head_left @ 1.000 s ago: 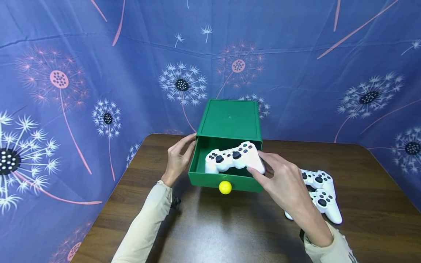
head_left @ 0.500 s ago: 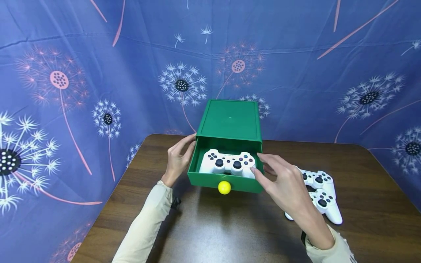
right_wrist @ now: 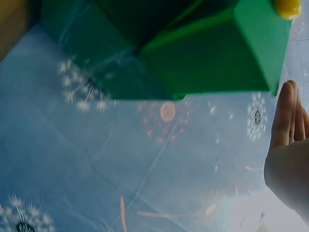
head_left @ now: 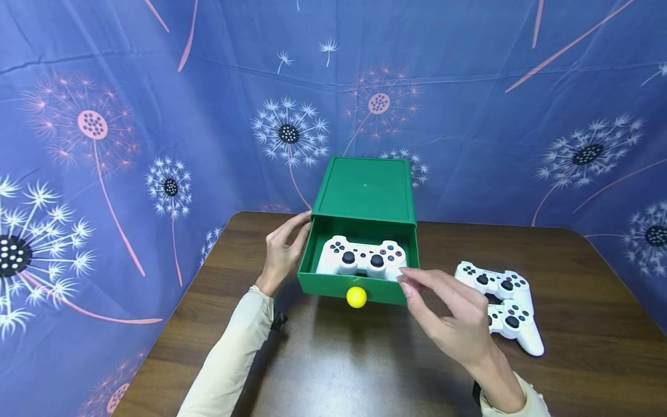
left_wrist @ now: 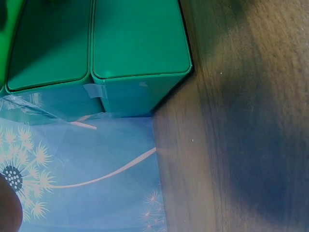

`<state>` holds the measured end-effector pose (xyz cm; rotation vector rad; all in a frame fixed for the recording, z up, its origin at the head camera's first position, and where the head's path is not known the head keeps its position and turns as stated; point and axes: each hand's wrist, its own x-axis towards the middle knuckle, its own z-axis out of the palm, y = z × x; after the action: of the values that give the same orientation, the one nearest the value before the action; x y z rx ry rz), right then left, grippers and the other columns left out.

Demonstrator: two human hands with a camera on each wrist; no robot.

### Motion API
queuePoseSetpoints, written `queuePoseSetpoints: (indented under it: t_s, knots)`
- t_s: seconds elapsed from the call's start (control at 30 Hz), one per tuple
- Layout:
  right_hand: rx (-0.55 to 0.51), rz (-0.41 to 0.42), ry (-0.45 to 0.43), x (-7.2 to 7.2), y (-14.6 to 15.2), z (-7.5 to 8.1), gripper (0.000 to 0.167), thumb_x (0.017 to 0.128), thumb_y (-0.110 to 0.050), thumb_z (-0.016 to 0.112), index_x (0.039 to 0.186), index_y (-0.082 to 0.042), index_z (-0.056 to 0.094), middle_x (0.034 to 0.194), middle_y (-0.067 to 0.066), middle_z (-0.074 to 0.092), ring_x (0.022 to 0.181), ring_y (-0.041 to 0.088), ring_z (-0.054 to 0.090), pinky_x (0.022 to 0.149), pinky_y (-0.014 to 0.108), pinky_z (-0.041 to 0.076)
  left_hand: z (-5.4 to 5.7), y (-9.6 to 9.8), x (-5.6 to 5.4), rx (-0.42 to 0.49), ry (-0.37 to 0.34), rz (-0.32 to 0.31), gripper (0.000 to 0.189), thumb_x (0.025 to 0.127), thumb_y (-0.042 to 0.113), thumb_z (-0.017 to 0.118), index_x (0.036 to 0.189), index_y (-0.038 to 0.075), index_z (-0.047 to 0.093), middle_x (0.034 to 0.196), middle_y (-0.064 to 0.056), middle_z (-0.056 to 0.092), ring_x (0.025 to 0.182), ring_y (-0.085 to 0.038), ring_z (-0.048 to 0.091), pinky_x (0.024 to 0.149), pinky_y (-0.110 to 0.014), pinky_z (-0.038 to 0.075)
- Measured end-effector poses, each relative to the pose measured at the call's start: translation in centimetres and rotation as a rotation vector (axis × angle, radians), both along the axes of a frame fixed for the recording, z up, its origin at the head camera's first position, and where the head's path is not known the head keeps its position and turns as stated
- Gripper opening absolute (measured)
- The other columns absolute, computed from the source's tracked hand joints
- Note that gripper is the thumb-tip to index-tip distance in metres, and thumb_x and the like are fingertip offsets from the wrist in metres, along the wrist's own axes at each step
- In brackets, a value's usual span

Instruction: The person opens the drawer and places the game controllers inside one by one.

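A white game controller (head_left: 362,258) lies face up inside the pulled-out drawer (head_left: 325,284) of a green drawer box (head_left: 365,188). On the drawer's front is a round yellow knob (head_left: 356,297). My left hand (head_left: 283,249) rests its fingertips against the left side of the box, near the edge of its opening. My right hand (head_left: 453,318) is at the drawer's front right corner, its fingers fairly straight and holding nothing. The right wrist view shows this hand's fingers (right_wrist: 285,113) just beside the drawer's front corner.
To the right on the brown wooden table (head_left: 583,289) lie white controllers, one farther back (head_left: 471,274) and one nearer (head_left: 526,333), close together. A blue dandelion-print cloth (head_left: 219,116) hangs behind the table and box.
My right hand lowered the controller flat into the drawer and let go of it. It then drew back toward the drawer's front right corner. My left hand stayed at the box.
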<state>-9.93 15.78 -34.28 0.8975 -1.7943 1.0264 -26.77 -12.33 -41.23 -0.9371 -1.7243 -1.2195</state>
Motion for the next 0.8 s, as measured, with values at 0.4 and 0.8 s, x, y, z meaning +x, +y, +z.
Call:
queuePoseSetpoints:
  t_s: [0.4, 0.8]
  knots:
    - [0.042, 0.162, -0.208, 0.7, -2.3, -3.3, 0.033, 0.106, -0.026, 0.062, 0.118, 0.003, 0.072, 0.091, 0.007, 0.077, 0.076, 0.011, 0.072, 0.070, 0.019, 0.061, 0.1, -0.1, 0.1, -0.017, 0.002, -0.001, 0.040, 0.090, -0.017, 0.071, 0.128, -0.003, 0.069, 0.121, -0.018, 0.073, 0.105, -0.036, 0.072, 0.095, -0.037, 0.059]
    - [0.061, 0.183, -0.352, 0.2, -3.5, -5.4, 0.046, 0.098, -0.030, 0.072, 0.133, -0.001, 0.067, 0.104, 0.011, 0.077, 0.078, 0.016, 0.074, 0.070, 0.024, 0.063, 0.1, 0.0, 0.1, -0.020, -0.001, 0.010, 0.040, 0.090, -0.016, 0.071, 0.128, -0.003, 0.070, 0.120, -0.017, 0.073, 0.105, -0.034, 0.072, 0.095, -0.035, 0.059]
